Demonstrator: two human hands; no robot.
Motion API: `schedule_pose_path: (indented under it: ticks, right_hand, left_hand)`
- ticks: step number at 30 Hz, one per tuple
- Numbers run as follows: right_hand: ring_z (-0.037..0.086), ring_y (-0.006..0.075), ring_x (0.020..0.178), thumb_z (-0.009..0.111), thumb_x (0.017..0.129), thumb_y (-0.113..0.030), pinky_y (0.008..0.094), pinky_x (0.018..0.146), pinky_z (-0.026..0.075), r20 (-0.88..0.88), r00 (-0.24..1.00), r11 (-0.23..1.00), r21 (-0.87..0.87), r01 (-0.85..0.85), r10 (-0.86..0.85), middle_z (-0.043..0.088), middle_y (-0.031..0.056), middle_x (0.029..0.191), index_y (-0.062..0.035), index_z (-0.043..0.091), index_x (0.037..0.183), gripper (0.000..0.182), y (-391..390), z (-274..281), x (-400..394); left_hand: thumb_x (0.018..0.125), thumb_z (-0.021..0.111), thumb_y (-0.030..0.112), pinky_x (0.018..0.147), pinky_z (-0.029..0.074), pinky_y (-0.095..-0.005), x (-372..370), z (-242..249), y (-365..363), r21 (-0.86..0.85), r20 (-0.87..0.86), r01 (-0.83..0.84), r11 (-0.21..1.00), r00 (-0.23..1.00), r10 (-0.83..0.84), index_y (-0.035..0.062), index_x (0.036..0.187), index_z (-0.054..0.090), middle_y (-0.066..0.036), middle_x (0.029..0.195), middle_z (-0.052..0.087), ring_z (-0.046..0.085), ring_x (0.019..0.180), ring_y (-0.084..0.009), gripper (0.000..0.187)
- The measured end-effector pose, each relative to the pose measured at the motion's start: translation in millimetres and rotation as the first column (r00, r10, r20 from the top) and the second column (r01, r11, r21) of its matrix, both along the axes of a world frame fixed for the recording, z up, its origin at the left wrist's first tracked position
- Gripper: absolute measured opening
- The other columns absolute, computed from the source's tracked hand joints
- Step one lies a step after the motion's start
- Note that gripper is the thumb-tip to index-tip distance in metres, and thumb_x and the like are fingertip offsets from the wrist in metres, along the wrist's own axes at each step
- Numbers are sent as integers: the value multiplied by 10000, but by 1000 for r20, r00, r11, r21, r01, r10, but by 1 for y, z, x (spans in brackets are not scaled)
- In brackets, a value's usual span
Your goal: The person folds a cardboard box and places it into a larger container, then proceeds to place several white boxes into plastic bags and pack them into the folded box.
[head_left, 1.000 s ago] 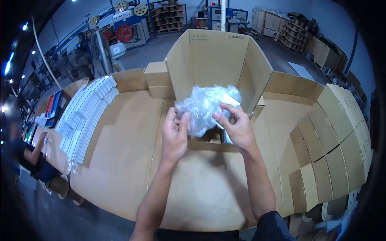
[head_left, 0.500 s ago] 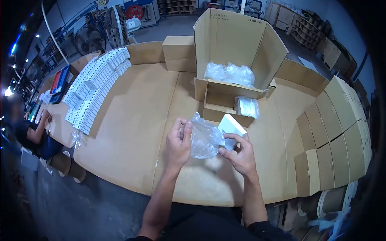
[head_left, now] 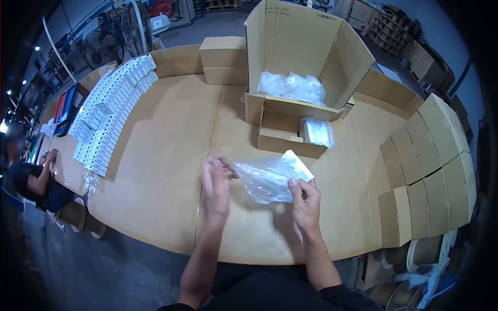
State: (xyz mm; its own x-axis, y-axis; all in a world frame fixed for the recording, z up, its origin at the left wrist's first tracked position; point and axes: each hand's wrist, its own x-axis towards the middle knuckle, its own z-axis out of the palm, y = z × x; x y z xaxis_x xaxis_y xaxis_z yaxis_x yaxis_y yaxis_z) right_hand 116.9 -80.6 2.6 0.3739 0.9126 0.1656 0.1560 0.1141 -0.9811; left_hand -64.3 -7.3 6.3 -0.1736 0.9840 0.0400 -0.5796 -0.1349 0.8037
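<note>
A clear plastic bag [head_left: 265, 180] stretches between my two hands above the cardboard-covered table. My right hand [head_left: 305, 203] pinches its right end together with a white box [head_left: 298, 165], which lies partly behind the film. At the bag's left end is my left hand [head_left: 217, 181], blurred, with its fingertips against or very near the plastic; whether they grip it cannot be made out. Beyond the hands, an open brown carton [head_left: 293, 150] holds plastic-wrapped white boxes [head_left: 318, 132] at its right end.
A tall open carton [head_left: 295, 41] with clear bags [head_left: 292, 87] stands behind. White boxes [head_left: 111, 111] are lined up on the left; brown boxes [head_left: 433, 160] are stacked on the right. A co-worker [head_left: 36, 179] sits at the far left. Two closed brown boxes [head_left: 224, 59] are at the back.
The bag has been drawn out wider and now overlaps the white box. My left hand has shifted left and its fingers have loosened. The camera view has moved slightly.
</note>
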Motion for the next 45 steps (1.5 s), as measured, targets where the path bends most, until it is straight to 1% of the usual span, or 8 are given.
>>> schedule_pose_path:
  ticks: [4, 15, 22, 25, 28, 31, 37, 45]
  right_hand:
    - [507, 104, 834, 667, 1046, -251, 262, 708, 448, -44, 996, 996, 31, 81, -79, 500, 60, 1039, 68, 721, 945, 338, -3, -13, -18]
    - [558, 139, 986, 762, 978, -208, 291, 861, 469, -287, 958, 994, -110, -24, -9, 568, 73, 1138, 35, 759, 1019, 247, 3, -14, -3]
    - [576, 123, 895, 803, 936, -149, 253, 741, 483, -142, 988, 993, -86, -76, 63, 569, 62, 1088, 26, 765, 993, 188, -5, -21, -10]
    - [588, 119, 859, 801, 932, -132, 254, 688, 491, -19, 1000, 999, -54, -7, 6, 569, 79, 1097, 46, 745, 959, 188, -4, -19, -8]
    - [641, 203, 967, 809, 903, -87, 300, 814, 531, 50, 999, 1000, -14, 17, -17, 595, 146, 1215, 49, 736, 949, 161, -3, -18, -4]
    - [655, 278, 1080, 818, 873, -54, 356, 918, 537, 164, 986, 998, 66, -6, -5, 587, 193, 1328, 43, 739, 949, 146, -2, -20, -2]
    - [643, 342, 1173, 830, 835, -30, 419, 983, 529, 335, 942, 984, 157, -80, 24, 574, 223, 1369, 45, 738, 945, 162, 0, -7, -1]
    - [639, 398, 1158, 794, 878, -92, 444, 997, 511, 429, 892, 989, -38, -141, 144, 579, 249, 1333, 43, 734, 954, 166, -13, 2, 6]
  left_hand:
    - [1105, 533, 278, 792, 485, -264, 31, -26, -34, 75, -424, 67, 995, 905, -29, 13, 1178, 542, -39, 1021, 623, 576, 904, -86, 274]
    - [1126, 468, 284, 819, 504, -282, 14, -42, -41, 20, -492, 142, 990, 863, -114, -18, 1189, 637, -41, 984, 678, 589, 900, -98, 352]
    - [1105, 505, 332, 767, 506, -319, -7, -63, -34, -100, -592, 77, 992, 797, -121, -28, 1147, 629, -106, 990, 664, 617, 865, -159, 383]
    - [1054, 600, 260, 811, 507, -354, -3, -42, -29, 84, -577, -119, 989, 804, 146, -12, 1145, 641, -147, 1077, 648, 634, 943, -223, 290]
    - [944, 730, 147, 911, 480, -353, -10, -5, -35, 500, -782, -89, 861, 380, 494, 13, 1158, 646, -146, 1173, 590, 595, 1074, -240, 266]
    - [845, 804, 116, 895, 483, -425, -11, 23, -29, 589, -807, 218, 778, 214, 551, 37, 1134, 651, -155, 1158, 609, 599, 1071, -315, 336]
    - [842, 811, 99, 851, 497, -450, -1, 29, -3, 501, -863, 504, 704, 232, 448, 39, 950, 681, -100, 964, 672, 645, 934, -295, 180]
    - [965, 728, 162, 575, 492, -363, 9, 11, 9, 300, -946, 387, 872, 236, 221, 9, 789, 591, -121, 676, 612, 623, 614, -269, 271]
